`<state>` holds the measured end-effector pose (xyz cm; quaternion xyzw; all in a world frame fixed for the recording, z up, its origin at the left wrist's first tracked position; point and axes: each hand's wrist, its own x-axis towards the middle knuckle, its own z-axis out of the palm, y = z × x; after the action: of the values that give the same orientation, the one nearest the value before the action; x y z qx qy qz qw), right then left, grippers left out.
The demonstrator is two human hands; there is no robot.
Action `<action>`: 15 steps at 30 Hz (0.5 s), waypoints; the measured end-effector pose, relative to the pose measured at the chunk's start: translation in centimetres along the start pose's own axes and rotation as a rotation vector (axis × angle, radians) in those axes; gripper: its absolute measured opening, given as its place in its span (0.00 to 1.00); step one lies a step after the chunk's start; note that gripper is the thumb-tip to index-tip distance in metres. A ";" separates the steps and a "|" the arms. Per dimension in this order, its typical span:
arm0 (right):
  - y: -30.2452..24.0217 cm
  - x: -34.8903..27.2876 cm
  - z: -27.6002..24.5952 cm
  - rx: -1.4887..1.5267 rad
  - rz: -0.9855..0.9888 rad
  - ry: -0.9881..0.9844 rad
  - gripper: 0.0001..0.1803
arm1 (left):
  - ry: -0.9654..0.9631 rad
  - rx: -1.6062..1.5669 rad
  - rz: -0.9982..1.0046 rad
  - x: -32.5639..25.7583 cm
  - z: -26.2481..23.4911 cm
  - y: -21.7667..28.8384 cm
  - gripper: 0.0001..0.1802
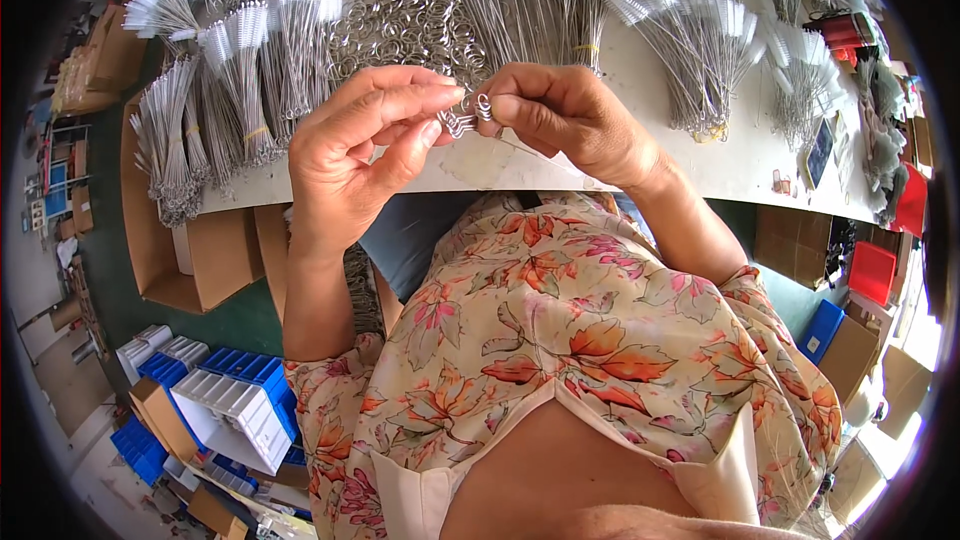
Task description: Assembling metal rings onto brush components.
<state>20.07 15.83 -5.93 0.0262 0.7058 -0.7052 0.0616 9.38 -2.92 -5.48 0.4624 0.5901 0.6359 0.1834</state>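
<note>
Above the front edge of the table, my two hands are close together in front of me. My left hand holds several small shiny metal rings near the tips of its thumb and fingers. My right hand is closed, its thumb and forefinger pinching more metal rings. The two sets of rings nearly meet, and I cannot tell whether they are linked. A thin wire shows just below the right hand; its upper end is hidden. Behind my hands spreads a large heap of loose metal rings.
Bundles of wire brushes with white bristles lie left of the heap, and more brush bundles lie right. A dark flat phone-like device rests at the table's right. Cardboard boxes and blue and white bins stand below on the left.
</note>
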 end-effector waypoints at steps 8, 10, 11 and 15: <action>0.8 0.2 0.3 0.057 -0.065 0.039 0.12 | 0.048 0.063 0.026 0.1 0.4 0.1 0.12; 0.9 0.3 0.5 0.075 -0.099 0.068 0.13 | 0.064 0.096 0.031 0.1 0.8 0.2 0.13; 0.8 0.3 0.5 0.110 -0.126 0.100 0.12 | 0.109 0.110 0.043 0.2 1.1 0.4 0.14; -1.2 0.2 0.4 0.201 -0.106 0.129 0.12 | 0.269 0.054 0.047 0.5 2.5 0.9 0.17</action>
<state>19.78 15.43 -4.76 0.0401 0.6346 -0.7714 -0.0244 11.45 -1.30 -4.82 0.3915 0.6151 0.6802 0.0750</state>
